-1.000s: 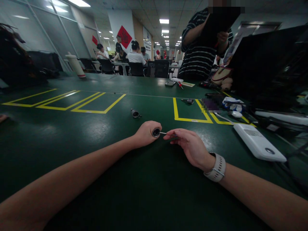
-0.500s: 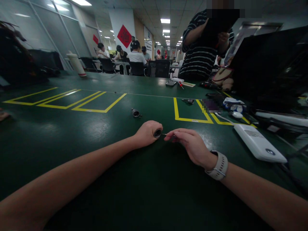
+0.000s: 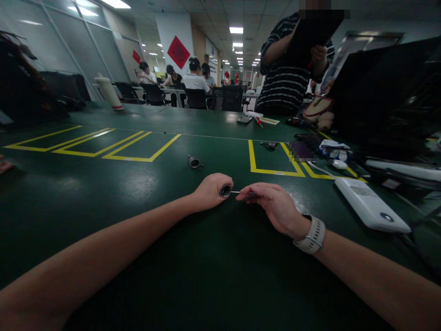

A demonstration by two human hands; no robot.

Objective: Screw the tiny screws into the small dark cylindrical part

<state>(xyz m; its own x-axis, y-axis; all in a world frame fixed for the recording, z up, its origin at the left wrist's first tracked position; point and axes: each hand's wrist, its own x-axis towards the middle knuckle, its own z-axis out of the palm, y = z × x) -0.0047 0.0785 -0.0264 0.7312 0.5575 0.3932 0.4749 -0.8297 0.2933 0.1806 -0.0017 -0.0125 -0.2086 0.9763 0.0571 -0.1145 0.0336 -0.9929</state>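
My left hand is wrapped round a dark cylindrical metal part, its round hollow end facing right and toward me. A thin metal rod-like tool reaches from my right hand to that opening. My right fingers pinch the tool; most of its grip end is hidden, so I cannot tell its exact kind. Whether the tip touches the part inside is not visible. Beyond my left hand lies a similar dark metal part on the green table. A slim dark metal piece lies farther right.
Yellow tape outlines mark the table. At right are a white power bank with a cable, a white mouse and dark gear. A phone and a red-handled tool lie farther back. A person in stripes stands across.
More of the thin rod shows between my hands now. My right hand has turned slightly, while my left hand and the metal part stay almost in place.
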